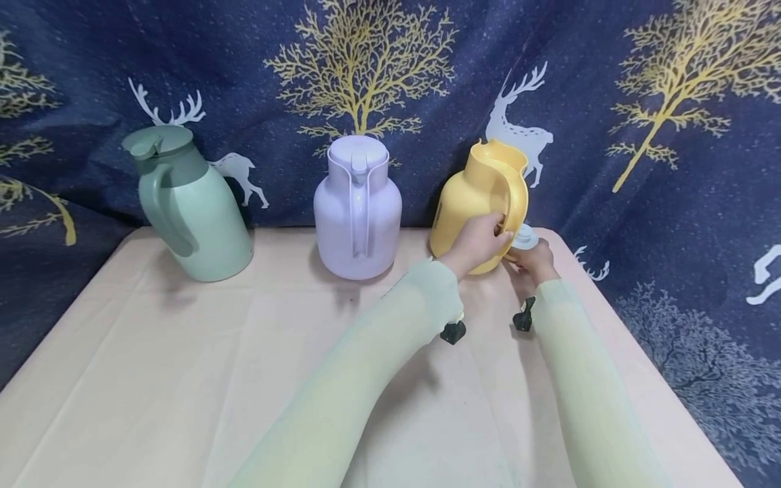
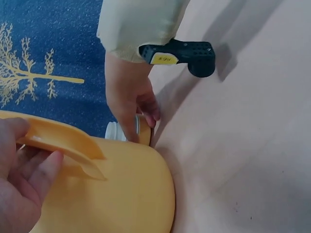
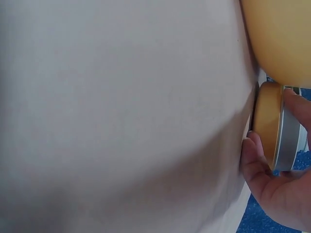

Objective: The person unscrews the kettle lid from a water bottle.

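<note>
A yellow thermos jug (image 1: 460, 203) stands without a lid at the right back of the table. My left hand (image 1: 477, 238) grips its handle (image 1: 518, 196), the fingers curled round it in the left wrist view. Beside the jug's base, my right hand (image 1: 535, 260) holds the jug lid (image 1: 525, 237) by its rim. In the right wrist view the lid (image 3: 268, 124) has its yellow top on the table side, and its pale underside faces away. Thumb and fingers (image 3: 255, 162) pinch it from opposite sides. Whether the lid touches the table, I cannot tell.
A lilac thermos jug (image 1: 358, 203) with its lid on stands at the back middle. Farther left is a green one (image 1: 189, 210), also lidded. A blue patterned cloth (image 1: 415, 81) hangs behind the pale tablecloth (image 1: 152, 379). The table's right edge runs close to my right hand.
</note>
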